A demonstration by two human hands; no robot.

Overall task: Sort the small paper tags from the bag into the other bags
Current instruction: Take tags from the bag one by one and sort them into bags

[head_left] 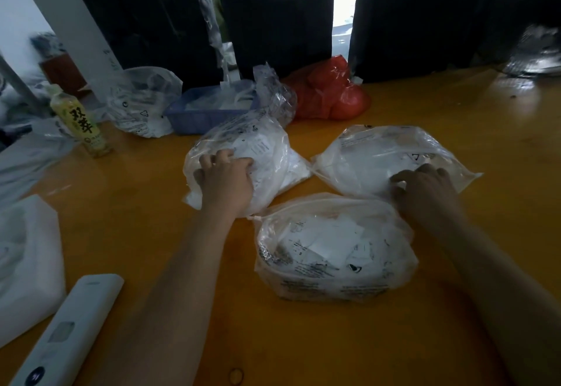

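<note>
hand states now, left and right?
Left hand: grip closed on the clear plastic bag of paper tags at left.
Right hand: fingers curled on the flat clear plastic bag at right; grip cannot be told.

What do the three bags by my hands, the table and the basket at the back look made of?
The three bags: thin clear plastic film, going by wrinkles, glare and the paper tags seen through it. The table: glossy orange-yellow, probably lacquered wood; it reflects light. The basket: blue, apparently rigid plastic with slotted walls.

A drink bottle [79, 121] stands near a blue basket [194, 118].
</note>
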